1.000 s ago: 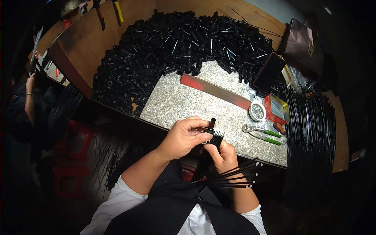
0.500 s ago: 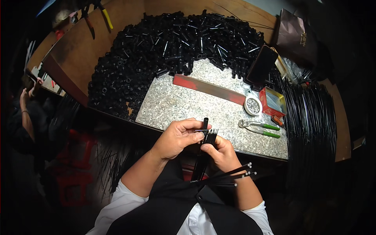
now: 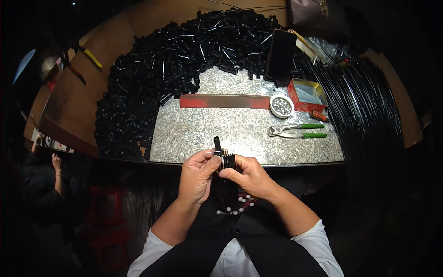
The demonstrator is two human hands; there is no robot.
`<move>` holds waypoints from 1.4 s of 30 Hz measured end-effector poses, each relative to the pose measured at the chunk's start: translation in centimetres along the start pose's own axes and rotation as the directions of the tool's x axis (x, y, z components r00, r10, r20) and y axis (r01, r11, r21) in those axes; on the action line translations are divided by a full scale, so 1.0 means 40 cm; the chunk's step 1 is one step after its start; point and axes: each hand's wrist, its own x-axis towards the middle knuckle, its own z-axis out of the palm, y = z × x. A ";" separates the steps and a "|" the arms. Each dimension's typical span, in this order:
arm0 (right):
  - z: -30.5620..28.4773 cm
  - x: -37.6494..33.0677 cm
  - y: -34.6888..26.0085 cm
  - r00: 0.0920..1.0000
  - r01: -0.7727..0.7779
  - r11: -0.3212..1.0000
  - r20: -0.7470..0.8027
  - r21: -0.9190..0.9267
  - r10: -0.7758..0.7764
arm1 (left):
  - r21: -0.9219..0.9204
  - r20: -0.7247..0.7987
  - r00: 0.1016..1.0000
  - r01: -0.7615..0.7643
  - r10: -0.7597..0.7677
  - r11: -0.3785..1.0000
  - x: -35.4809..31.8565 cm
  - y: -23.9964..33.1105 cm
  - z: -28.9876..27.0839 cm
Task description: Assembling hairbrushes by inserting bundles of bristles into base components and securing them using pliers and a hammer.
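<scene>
left hand: fingers curled nearly closed, thumb and forefinger pinched on a thin pale pin at the top of a bundle of black rods; a short black tube stands upright just above the fingertips.

right hand: closed in a loose fist around the bundle of black rods, gripping it near the upper end. the bundle sits between the two hands, touching both, at the near edge of the work surface; its lower ends, white-tipped, hang over the person's dark vest.

speckled grey slab: just beyond the hands. on it, green-handled pliers to the right, well apart from the hands; a small round tin; a red open box; a long red bar lying crosswise.

heap of black tubes: wraps the slab's left and far sides.

dark phone: propped upright at the far right of the slab.

coil of black cable: far right.

another person's arm: left edge.
</scene>
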 end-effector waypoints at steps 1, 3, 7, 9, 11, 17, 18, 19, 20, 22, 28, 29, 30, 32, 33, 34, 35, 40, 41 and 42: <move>-0.002 0.002 -0.002 1.000 0.003 1.000 -0.010 0.010 -0.003 | 0.012 0.005 1.000 0.007 -0.007 1.000 0.003 -0.008 0.004; -0.009 0.005 -0.006 0.996 -0.086 0.994 0.010 -0.065 0.087 | -0.053 0.012 0.997 -0.075 0.076 0.996 0.009 -0.027 0.001; -0.013 0.007 0.006 0.999 -0.035 0.999 0.036 0.018 0.034 | 0.030 -0.001 0.991 -0.132 0.132 0.991 0.014 -0.042 0.000; -0.016 0.007 -0.006 0.995 -0.071 0.997 0.070 0.029 0.068 | 0.029 -0.002 0.991 -0.134 0.134 0.990 0.012 -0.042 0.001; -0.018 0.012 -0.002 0.994 -0.077 0.995 0.085 0.059 0.072 | 0.025 -0.001 0.991 -0.135 0.135 0.990 0.010 -0.042 0.001; -0.014 0.019 -0.005 0.993 -0.060 0.986 0.114 0.152 0.043 | -0.052 0.064 0.987 -0.144 0.147 0.988 0.006 -0.042 0.015; -0.013 0.018 -0.004 0.993 -0.053 0.982 0.111 0.182 0.033 | -0.064 0.043 0.986 -0.156 0.159 0.986 0.006 -0.048 0.014; -0.014 0.016 -0.004 0.994 -0.051 0.981 0.107 0.186 0.032 | -0.076 0.022 0.985 -0.168 0.171 0.983 0.006 -0.052 0.014; -0.015 0.014 -0.004 0.993 -0.033 0.990 0.117 0.134 0.017 | -0.071 0.022 0.986 -0.166 0.168 0.984 0.006 -0.054 0.019; -0.019 0.012 0.003 0.992 -0.013 0.996 0.125 0.088 0.002 | -0.103 -0.022 0.986 -0.169 0.168 0.980 0.005 -0.057 0.028; -0.030 0.030 0.000 0.985 -0.088 0.976 0.165 0.198 0.056 | -0.079 -0.010 0.990 -0.143 0.143 0.987 0.018 -0.065 0.012; -0.037 0.030 -0.004 0.974 -0.145 0.971 0.198 0.189 0.107 | -0.075 -0.012 0.990 -0.144 0.143 0.987 0.016 -0.064 0.012; -0.042 0.030 -0.005 0.960 -0.200 0.964 0.231 0.177 0.157 | -0.086 0.004 0.989 -0.147 0.148 0.985 0.015 -0.062 0.012; -0.047 0.030 0.004 0.961 -0.190 0.965 0.237 0.181 0.145 | -0.096 0.020 0.988 -0.148 0.150 0.984 0.012 -0.062 0.015; -0.050 0.029 0.007 0.961 -0.181 0.967 0.241 0.182 0.134 | -0.079 0.038 0.985 -0.163 0.167 0.983 0.011 -0.066 0.020; -0.055 0.029 0.006 0.961 -0.181 0.966 0.241 0.183 0.135 | -0.064 0.056 0.981 -0.180 0.184 0.982 0.011 -0.069 0.027; -0.058 0.031 0.005 0.957 -0.187 0.966 0.254 0.179 0.138 | -0.062 0.054 0.982 -0.179 0.183 0.982 0.008 -0.070 0.033; -0.061 0.035 0.006 0.948 -0.201 0.965 0.282 0.166 0.148 | -0.009 0.003 0.983 -0.182 0.182 0.983 -0.006 -0.061 0.069; -0.059 0.037 0.011 0.951 -0.204 0.964 0.267 0.167 0.155 | 0.004 -0.008 0.981 -0.194 0.194 0.981 -0.003 -0.059 0.074; -0.056 0.035 0.010 0.954 -0.207 0.964 0.254 0.166 0.161 | 0.028 -0.050 0.980 -0.192 0.193 0.981 -0.003 -0.064 0.077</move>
